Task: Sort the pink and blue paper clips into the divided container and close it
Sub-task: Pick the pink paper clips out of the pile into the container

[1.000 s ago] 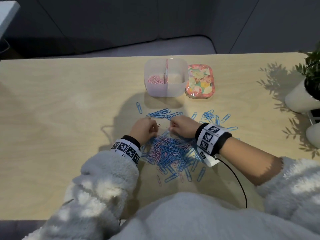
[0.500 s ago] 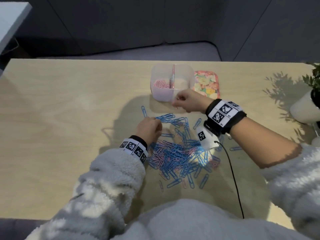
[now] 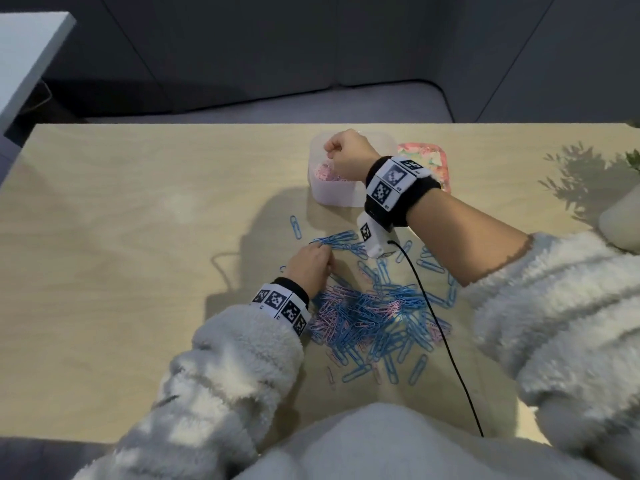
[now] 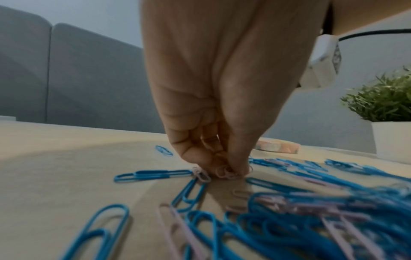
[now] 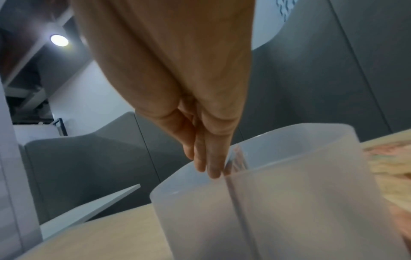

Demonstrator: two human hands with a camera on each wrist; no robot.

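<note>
The left hand (image 3: 309,265) is held low with fingertips (image 4: 222,168) bunched and pinched downward, while the right hand (image 3: 348,154) is extended forward on a raised forearm, its fingers (image 5: 211,158) pointed downward together.

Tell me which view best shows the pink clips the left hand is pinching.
Left wrist view: the left hand pinches pink clips against the table, seen close. In the head view the hand covers them. The right wrist view misses them entirely.
</note>
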